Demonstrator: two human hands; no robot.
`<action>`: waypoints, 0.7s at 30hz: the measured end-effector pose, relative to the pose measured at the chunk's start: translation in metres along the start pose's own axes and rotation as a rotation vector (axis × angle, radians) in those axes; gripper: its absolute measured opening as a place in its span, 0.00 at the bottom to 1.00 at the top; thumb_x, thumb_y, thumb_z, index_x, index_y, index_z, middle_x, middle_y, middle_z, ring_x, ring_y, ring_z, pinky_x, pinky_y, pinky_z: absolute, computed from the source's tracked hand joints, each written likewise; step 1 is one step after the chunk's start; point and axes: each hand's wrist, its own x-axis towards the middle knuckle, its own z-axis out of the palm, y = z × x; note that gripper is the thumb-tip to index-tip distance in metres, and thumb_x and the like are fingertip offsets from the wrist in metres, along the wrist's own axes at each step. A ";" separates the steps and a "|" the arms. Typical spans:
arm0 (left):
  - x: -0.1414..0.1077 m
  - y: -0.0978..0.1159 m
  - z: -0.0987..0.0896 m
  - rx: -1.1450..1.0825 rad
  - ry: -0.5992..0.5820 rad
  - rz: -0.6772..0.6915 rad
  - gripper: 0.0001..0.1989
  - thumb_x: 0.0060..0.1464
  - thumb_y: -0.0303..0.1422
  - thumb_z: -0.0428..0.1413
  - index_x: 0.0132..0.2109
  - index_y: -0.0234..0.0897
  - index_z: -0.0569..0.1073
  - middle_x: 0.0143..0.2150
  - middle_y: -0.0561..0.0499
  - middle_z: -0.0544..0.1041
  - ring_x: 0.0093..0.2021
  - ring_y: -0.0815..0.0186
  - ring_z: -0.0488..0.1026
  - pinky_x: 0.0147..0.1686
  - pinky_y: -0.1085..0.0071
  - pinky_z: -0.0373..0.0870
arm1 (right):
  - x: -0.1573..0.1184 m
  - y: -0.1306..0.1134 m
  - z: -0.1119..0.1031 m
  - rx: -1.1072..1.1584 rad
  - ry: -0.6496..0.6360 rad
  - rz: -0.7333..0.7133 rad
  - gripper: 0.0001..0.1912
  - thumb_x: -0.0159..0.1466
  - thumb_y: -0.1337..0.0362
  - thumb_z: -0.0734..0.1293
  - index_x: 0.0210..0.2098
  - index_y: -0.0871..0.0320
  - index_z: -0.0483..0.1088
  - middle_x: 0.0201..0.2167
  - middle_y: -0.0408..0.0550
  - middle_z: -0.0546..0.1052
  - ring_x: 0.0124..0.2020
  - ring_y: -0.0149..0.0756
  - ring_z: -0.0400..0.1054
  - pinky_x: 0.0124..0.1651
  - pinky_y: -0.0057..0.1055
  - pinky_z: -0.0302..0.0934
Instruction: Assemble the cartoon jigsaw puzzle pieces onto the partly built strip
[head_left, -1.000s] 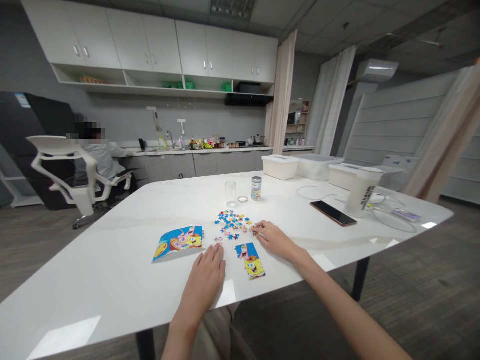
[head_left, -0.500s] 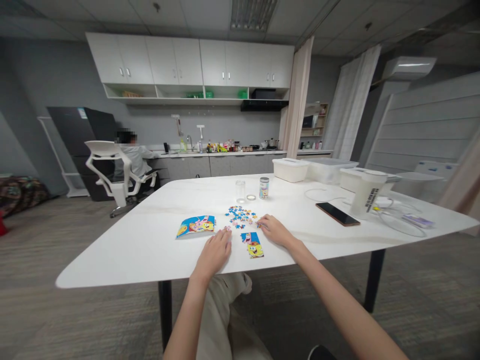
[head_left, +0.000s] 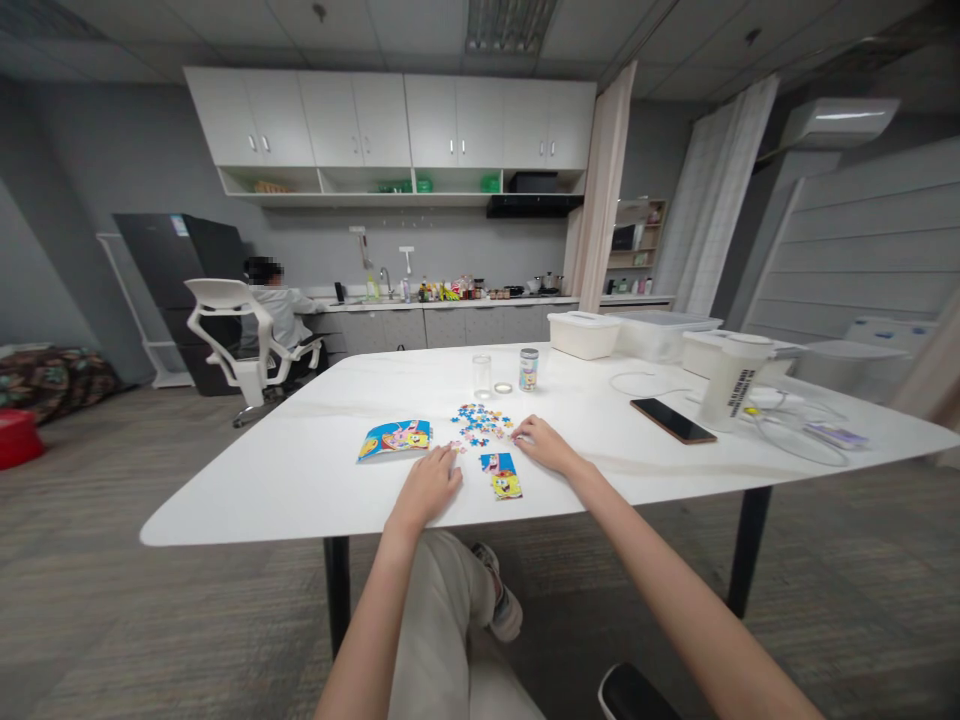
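Puzzle pieces (head_left: 475, 432) lie between left fingers (head_left: 441, 458) and right fingers (head_left: 528, 430), their grip impossible to tell.

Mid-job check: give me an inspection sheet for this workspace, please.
Surface: white table with faint veining.
Job's things: loose puzzle pieces, spread out; joined puzzle section nearer the person; curved picture sheet to their left.
Clutter: clear jar, ring and printed can behind the pieces; phone, cup and boxes rightward.
Hands: left hand palm down, fingertips by loose pieces; right hand at their right edge, grip unclear.
Cables: white cables curving loosely near the cup.
Surroundings: seated co-worker in white chair at kitchen counter.
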 end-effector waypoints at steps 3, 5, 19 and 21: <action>0.001 0.002 -0.001 -0.010 -0.004 -0.009 0.24 0.63 0.32 0.42 0.62 0.27 0.64 0.65 0.37 0.64 0.66 0.57 0.60 0.64 0.61 0.55 | 0.004 0.003 -0.001 -0.012 -0.001 0.021 0.11 0.64 0.72 0.63 0.40 0.62 0.77 0.42 0.53 0.73 0.45 0.38 0.68 0.54 0.34 0.59; 0.001 0.002 -0.001 -0.012 -0.004 -0.015 0.24 0.63 0.32 0.42 0.62 0.26 0.64 0.65 0.37 0.65 0.65 0.57 0.61 0.63 0.62 0.56 | 0.007 0.004 -0.001 -0.020 -0.003 0.022 0.11 0.64 0.73 0.62 0.39 0.62 0.77 0.41 0.53 0.74 0.45 0.38 0.68 0.53 0.34 0.60; 0.003 -0.003 0.007 -0.019 0.005 0.015 0.23 0.64 0.32 0.42 0.63 0.31 0.64 0.66 0.41 0.64 0.66 0.59 0.58 0.65 0.61 0.53 | 0.011 0.012 0.005 -0.026 0.019 -0.018 0.10 0.61 0.73 0.64 0.38 0.60 0.76 0.38 0.51 0.74 0.41 0.37 0.68 0.49 0.33 0.61; 0.003 -0.003 0.007 -0.018 0.008 0.013 0.23 0.64 0.32 0.42 0.63 0.31 0.64 0.66 0.41 0.63 0.66 0.59 0.58 0.65 0.61 0.53 | 0.011 0.012 0.005 -0.030 0.021 -0.019 0.10 0.60 0.74 0.64 0.39 0.61 0.74 0.38 0.51 0.74 0.40 0.37 0.68 0.48 0.33 0.61</action>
